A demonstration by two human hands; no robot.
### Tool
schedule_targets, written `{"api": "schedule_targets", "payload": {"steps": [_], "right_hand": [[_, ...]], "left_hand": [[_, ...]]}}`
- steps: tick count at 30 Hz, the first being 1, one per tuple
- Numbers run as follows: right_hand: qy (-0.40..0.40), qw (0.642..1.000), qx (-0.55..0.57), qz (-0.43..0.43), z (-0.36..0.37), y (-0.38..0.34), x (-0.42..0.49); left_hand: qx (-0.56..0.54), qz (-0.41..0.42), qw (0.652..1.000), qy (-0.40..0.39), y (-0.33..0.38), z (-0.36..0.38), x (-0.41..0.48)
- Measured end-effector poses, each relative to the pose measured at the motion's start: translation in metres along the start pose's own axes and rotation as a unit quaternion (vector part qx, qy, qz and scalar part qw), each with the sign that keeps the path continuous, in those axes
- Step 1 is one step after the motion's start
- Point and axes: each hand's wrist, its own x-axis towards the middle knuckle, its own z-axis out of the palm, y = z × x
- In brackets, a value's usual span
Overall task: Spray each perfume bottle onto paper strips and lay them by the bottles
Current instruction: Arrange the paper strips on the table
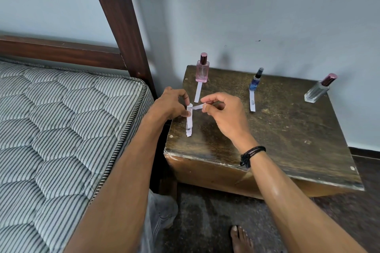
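A stack of paper strips [189,123] is hanging over the left side of a worn wooden table [287,139], and one loose strip [197,107] is bending off its top toward the right.

Behind it, three bottles are standing in a row near the wall: a pink bottle [202,71], a blue bottle [255,81] and a clear bottle [317,91] close to the right edge. A laid strip [198,92] is lying in front of the pink one, and a second laid strip [252,101] in front of the blue.

The table is sitting against a pale wall [267,16], just beside a striped mattress [51,129] and a dark bedpost [119,16]. Bare wood is showing across the front and middle.

The left hand [171,104] is gripping the stack near its top. The right hand [224,113], with a black wristband [250,155] on its wrist, is pinching the loose strip between thumb and forefinger.
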Motion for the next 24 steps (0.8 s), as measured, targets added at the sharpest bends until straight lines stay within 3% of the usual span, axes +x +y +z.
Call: {"api": "schedule_targets", "payload": {"steps": [24], "right_hand": [[0.08, 0.996, 0.029, 0.002, -0.016, -0.004, 0.005]], "left_hand": [[-0.063, -0.043, 0.997, 0.002, 0.004, 0.004, 0.004]]}}
